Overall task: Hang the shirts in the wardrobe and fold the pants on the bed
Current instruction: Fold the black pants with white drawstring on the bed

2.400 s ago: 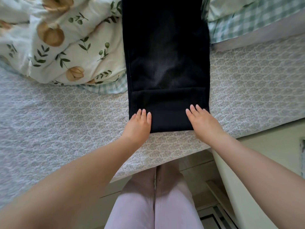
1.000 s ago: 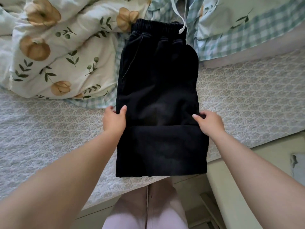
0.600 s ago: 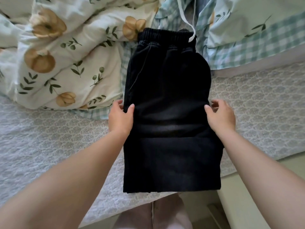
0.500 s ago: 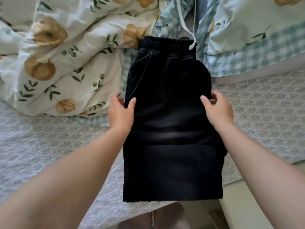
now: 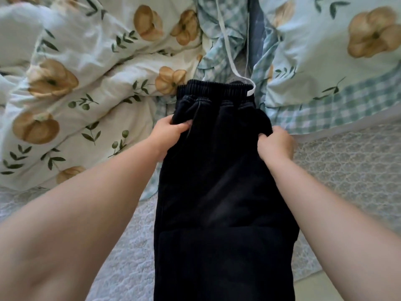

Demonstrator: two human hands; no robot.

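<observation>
Folding looks under way: the black pants (image 5: 221, 192) lie lengthwise on the bed (image 5: 347, 166), left hand (image 5: 171, 133) and right hand (image 5: 276, 145) each clenching fingers (image 5: 265, 141) on an edge below the waistband (image 5: 214, 89), which next wants lifting evenly over the near half.

Rumpled floral duvet (image 5: 86, 72) on pale quilted coverlet (image 5: 347, 170), soft daylight

One pair of black pants (image 5: 219, 192); two hands, the left hand (image 5: 171, 131) and the right hand (image 5: 275, 144); two floral covers (cream cover (image 5: 86, 72) far left, bluish cover (image 5: 325, 68) far right); one white cord (image 5: 227, 51).
</observation>
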